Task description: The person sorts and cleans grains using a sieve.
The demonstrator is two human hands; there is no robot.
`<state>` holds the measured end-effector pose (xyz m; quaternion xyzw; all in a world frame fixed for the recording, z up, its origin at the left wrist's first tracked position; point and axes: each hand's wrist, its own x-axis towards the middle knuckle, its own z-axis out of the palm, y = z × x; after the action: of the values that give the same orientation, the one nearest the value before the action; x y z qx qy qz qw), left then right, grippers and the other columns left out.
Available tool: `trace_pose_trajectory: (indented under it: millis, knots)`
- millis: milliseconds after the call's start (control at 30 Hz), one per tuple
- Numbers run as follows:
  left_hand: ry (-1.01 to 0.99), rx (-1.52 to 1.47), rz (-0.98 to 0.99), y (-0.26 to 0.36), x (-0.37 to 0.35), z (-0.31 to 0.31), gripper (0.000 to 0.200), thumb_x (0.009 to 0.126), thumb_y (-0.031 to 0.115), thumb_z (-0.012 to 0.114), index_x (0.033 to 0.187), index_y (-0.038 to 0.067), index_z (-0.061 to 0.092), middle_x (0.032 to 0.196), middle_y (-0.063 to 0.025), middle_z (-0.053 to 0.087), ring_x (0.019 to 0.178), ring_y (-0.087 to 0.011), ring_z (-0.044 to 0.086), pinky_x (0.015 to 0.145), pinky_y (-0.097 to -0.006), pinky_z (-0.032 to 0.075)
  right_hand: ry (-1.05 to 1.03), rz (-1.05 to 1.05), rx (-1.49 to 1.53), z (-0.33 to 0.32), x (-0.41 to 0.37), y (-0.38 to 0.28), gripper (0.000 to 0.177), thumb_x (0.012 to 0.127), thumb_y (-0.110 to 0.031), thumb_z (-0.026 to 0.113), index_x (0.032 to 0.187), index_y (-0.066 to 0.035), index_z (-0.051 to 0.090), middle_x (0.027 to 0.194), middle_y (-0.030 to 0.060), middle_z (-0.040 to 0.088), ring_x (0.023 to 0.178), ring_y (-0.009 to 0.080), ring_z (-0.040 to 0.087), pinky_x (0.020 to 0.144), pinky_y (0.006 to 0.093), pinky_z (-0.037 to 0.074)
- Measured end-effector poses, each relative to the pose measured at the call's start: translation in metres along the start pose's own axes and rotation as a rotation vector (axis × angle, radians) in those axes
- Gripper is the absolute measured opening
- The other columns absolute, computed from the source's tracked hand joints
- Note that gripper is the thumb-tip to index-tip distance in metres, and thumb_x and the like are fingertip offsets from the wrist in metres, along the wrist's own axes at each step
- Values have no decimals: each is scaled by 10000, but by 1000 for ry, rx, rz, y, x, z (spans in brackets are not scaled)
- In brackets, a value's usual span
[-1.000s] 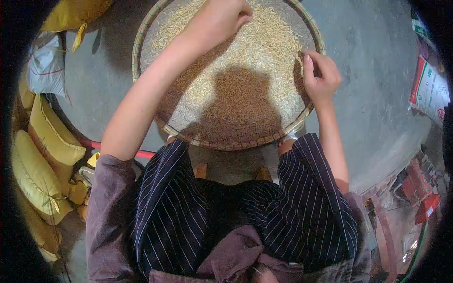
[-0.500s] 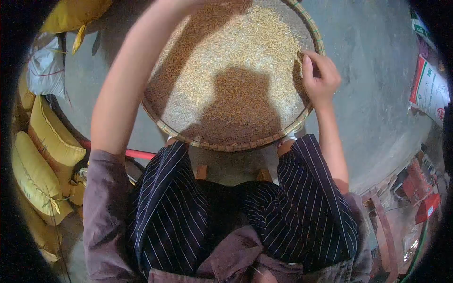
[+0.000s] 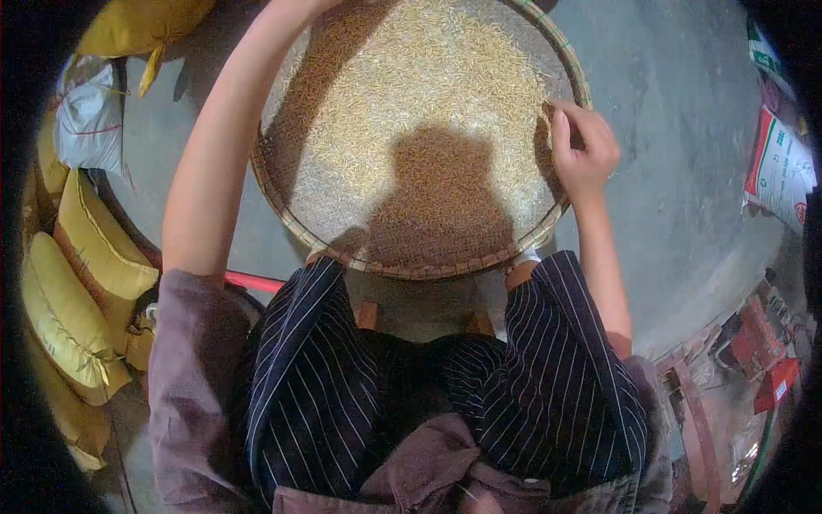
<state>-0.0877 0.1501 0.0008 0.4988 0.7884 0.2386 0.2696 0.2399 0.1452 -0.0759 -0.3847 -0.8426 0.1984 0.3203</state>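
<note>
A round woven bamboo tray [image 3: 385,269] lies in front of my knees. Across it spreads a layer of grain [image 3: 437,77], golden and rice-like, with whitish bits mixed in. Over the tray's right side is my right hand [image 3: 586,146], its thumb and forefinger pinched close above the grain. What sits between those fingertips is too small to make out. My left forearm [image 3: 210,171] reaches up past the tray's left side, and the hand itself is cut off by the top edge of the view. Shadows of my head and arm fall on the grain.
Stuffed yellow sacks [image 3: 64,308] and a white bag [image 3: 88,120] stand on the left. Another yellow sack [image 3: 145,26] is at the upper left. On the right lie a printed white-and-red bag [image 3: 783,158] and a red box [image 3: 777,383] amid clutter. Grey floor surrounds the tray.
My left hand has moved up and left, out of view. My right hand stays pinched at nearly the same spot, slightly lower in view.
</note>
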Motion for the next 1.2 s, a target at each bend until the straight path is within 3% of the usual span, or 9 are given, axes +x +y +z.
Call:
trace_pose_trajectory:
  millis: [100, 133, 200, 300, 433, 467, 900, 1100, 1200]
  knots:
    - [93, 120, 75, 2, -35, -18, 133, 832, 113, 682, 852, -12, 724, 768, -141, 693, 720, -135, 661, 632, -269, 512, 7, 7, 12, 0, 0, -1, 51, 772, -62, 689, 822, -71, 696, 748, 71, 675, 640, 212, 627, 595, 305, 479]
    - [92, 121, 75, -19, -40, -19, 133, 832, 113, 682, 852, -12, 724, 768, -141, 693, 720, -135, 661, 632, -269, 512, 8, 6, 12, 0, 0, 0, 49, 772, -61, 689, 820, -70, 696, 747, 72, 675, 636, 210, 624, 591, 305, 478]
    - [44, 157, 149, -71, -51, -11, 241, 813, 187, 727, 1015, 56, 708, 886, -78, 717, 745, -164, 682, 723, -303, 537, 8, 2, 15, 1, 0, 1, 47, 772, -59, 690, 818, -69, 696, 745, 73, 674, 632, 209, 622, 587, 305, 477]
    - [-74, 143, 164, -76, -77, -9, 276, 807, 210, 747, 1039, 67, 702, 866, -53, 718, 762, -130, 670, 727, -283, 533, 7, 17, 24, 2, -2, 1, 46, 775, -63, 690, 820, -70, 697, 742, 72, 674, 628, 209, 620, 588, 307, 476]
    - [49, 214, 155, -67, -95, 3, 426, 758, 217, 783, 1140, 77, 653, 953, -91, 661, 754, -180, 655, 706, -293, 533, 10, 3, 13, 3, -1, 2, 43, 780, -66, 690, 822, -68, 696, 746, 74, 676, 641, 217, 627, 603, 311, 484]
    - [107, 204, 229, -73, -96, 8, 464, 744, 221, 790, 1158, 81, 637, 976, -102, 625, 745, -206, 640, 696, -307, 532, 14, -11, 3, 3, -1, 2, 43, 781, -66, 690, 823, -66, 696, 751, 76, 678, 650, 221, 632, 610, 313, 488]
    - [137, 266, 265, -93, -86, 9, 205, 811, 129, 717, 999, 49, 704, 951, -131, 693, 821, -219, 692, 739, -307, 544, -34, 30, 3, 0, -1, 1, 69, 788, -59, 681, 852, -65, 703, 777, 82, 688, 672, 228, 646, 625, 313, 498]
    - [129, 245, 92, -82, -99, -1, 238, 804, 97, 717, 1040, 74, 701, 932, -120, 696, 813, -197, 692, 748, -301, 544, -17, -4, 8, 0, 0, 1, 72, 794, -67, 679, 860, -68, 705, 775, 78, 686, 663, 225, 641, 615, 312, 496]
    - [91, 207, -16, -80, -106, 3, 290, 766, 94, 729, 1050, 54, 682, 878, -148, 677, 795, -239, 684, 721, -332, 547, -17, -6, 4, 0, 0, 1, 63, 793, -70, 678, 851, -70, 703, 770, 78, 684, 659, 225, 638, 611, 311, 493]
